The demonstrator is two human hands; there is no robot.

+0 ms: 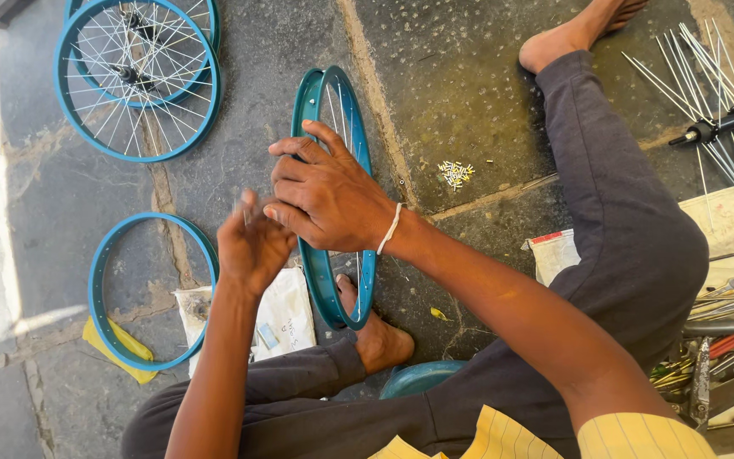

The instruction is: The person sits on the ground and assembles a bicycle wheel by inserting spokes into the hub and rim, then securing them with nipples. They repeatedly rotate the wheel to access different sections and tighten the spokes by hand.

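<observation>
Stone paving [469, 102] lies under us, dusty and cracked; we sit cross-legged with a teal rim [333, 204] standing upright on its edge between our knees, its lower curve beside our bare foot [380, 340]; our right hand [329, 200] wraps the rim's upper arc, fingers curled closed around it; our left hand [248, 246] is blurred, pinched on something thin we cannot make out. We judge the rim wants a steady hold while small parts go in. Nearby lie a bare rim [99, 289], spoked wheels [133, 81], brass nipples [454, 173] and a hub with loose spokes [719, 127].
</observation>
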